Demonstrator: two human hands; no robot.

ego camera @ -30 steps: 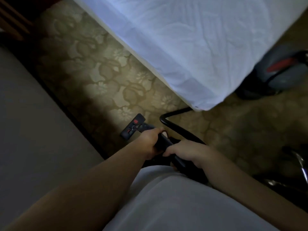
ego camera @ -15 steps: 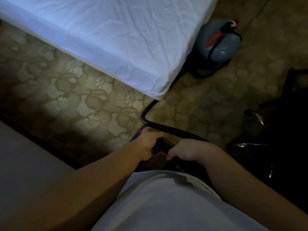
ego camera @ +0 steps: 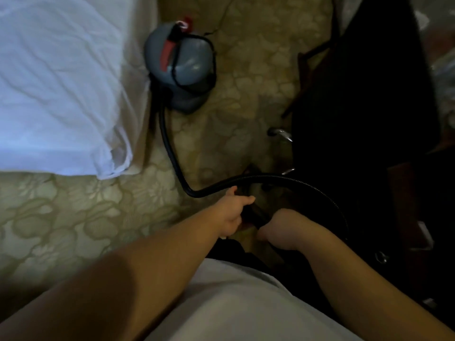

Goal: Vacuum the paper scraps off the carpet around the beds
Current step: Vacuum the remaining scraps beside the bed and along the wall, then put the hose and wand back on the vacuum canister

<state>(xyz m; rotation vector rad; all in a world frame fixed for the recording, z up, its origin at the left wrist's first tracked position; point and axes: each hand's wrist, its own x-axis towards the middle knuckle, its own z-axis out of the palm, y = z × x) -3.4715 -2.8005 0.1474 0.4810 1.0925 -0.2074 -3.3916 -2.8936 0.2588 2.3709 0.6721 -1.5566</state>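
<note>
Hands (ego camera: 234, 214) around wand (ego camera: 256, 216), near bed corner (ego camera: 110, 161)

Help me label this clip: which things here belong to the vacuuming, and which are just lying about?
For the job: vacuum cleaner, its hose, the pipe gripped by the left hand and right hand, the carpet, the bed. No paper scraps show.
Just there: dark furniture on the right.
</note>
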